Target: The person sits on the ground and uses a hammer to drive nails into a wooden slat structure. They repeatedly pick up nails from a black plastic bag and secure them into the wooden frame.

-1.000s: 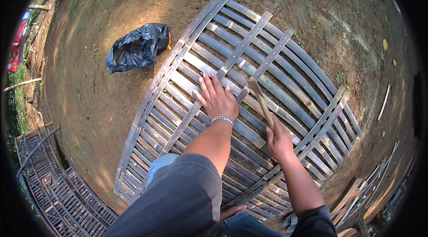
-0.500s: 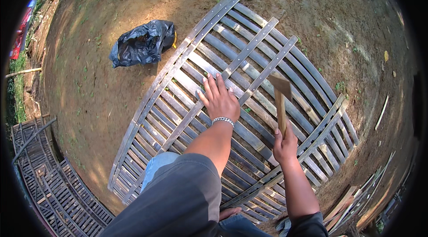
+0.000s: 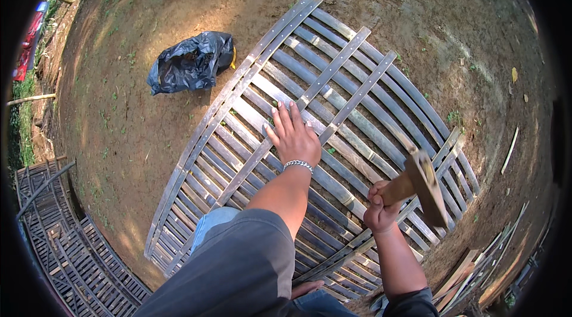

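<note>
Beneath both hands lies a large panel of bamboo slats point(image 3: 342, 189), with crosswise strips fixed over them by rows of nail heads. My left hand point(image 3: 296, 141) rests flat on the slats near the panel's middle, its fingers outstretched and a chain bracelet on the wrist. To its right, my right hand point(image 3: 381, 213) is wrapped around the short wooden handle of a hatchet point(image 3: 428, 189). The hatchet's head is raised over the panel's right part, tilted to the right and slightly blurred.
A black plastic bag point(image 3: 190, 64) stands open on the bare earth beyond the panel's left edge. Another slatted panel point(image 3: 77, 251) lies at the lower left. Thin strips and boards point(image 3: 479, 272) are piled at the lower right.
My right hand has turned the hatchet: its head has swung from upright over the slats toward the right and closer to me. The left hand stays in place.
</note>
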### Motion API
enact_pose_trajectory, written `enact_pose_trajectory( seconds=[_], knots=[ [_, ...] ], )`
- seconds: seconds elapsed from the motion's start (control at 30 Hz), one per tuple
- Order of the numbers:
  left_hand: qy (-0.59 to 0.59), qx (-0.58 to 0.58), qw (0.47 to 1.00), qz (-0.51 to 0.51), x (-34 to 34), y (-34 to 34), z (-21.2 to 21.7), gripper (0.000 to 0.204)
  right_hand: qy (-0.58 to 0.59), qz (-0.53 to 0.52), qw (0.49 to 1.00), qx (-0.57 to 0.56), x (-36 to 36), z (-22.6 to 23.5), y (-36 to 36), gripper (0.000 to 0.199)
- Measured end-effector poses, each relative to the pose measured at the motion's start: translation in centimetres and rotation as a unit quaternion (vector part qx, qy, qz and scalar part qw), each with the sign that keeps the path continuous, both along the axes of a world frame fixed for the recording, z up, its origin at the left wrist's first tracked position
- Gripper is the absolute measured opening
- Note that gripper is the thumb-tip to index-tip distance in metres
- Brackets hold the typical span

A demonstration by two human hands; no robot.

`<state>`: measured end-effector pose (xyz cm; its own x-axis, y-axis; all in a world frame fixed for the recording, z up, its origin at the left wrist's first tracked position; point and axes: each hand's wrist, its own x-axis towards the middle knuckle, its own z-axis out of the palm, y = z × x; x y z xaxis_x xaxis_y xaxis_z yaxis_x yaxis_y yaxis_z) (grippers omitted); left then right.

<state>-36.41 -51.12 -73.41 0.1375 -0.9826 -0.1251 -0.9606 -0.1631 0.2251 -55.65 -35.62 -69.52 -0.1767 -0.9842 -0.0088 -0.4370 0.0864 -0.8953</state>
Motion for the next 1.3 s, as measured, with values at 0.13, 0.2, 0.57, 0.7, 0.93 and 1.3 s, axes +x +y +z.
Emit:
enact_pose_trajectory(
  seconds=[0.13,0.2,0.57,0.7,0.93,1.3],
  knots=[
    [0.000,0.004,1.000,0.002,0.4,0.2,-0.3,0.065,0.096,0.056,0.972,0.209,1.2,1.6,-3.2,0.053],
    [-0.001,0.006,1.000,0.000,0.5,0.2,-0.2,0.065,0.075,0.004,0.988,0.138,1.1,2.3,-2.0,0.051],
    [0.003,0.002,1.000,-0.002,0.3,-0.5,0.2,0.066,0.044,-0.028,0.998,0.025,0.7,0.8,-1.4,0.033],
    [0.007,0.004,1.000,-0.006,0.2,0.1,-0.1,0.065,0.158,0.042,0.987,0.013,0.0,-0.8,-0.2,0.046],
    [0.016,0.012,1.000,-0.006,0.1,0.0,0.4,0.066,0.009,0.011,0.999,-0.047,1.8,0.3,-0.3,0.055],
    [0.007,0.001,1.000,-0.013,0.5,0.1,0.2,0.067,0.180,0.070,0.979,0.059,-2.7,1.0,1.9,0.054]
  ],
)
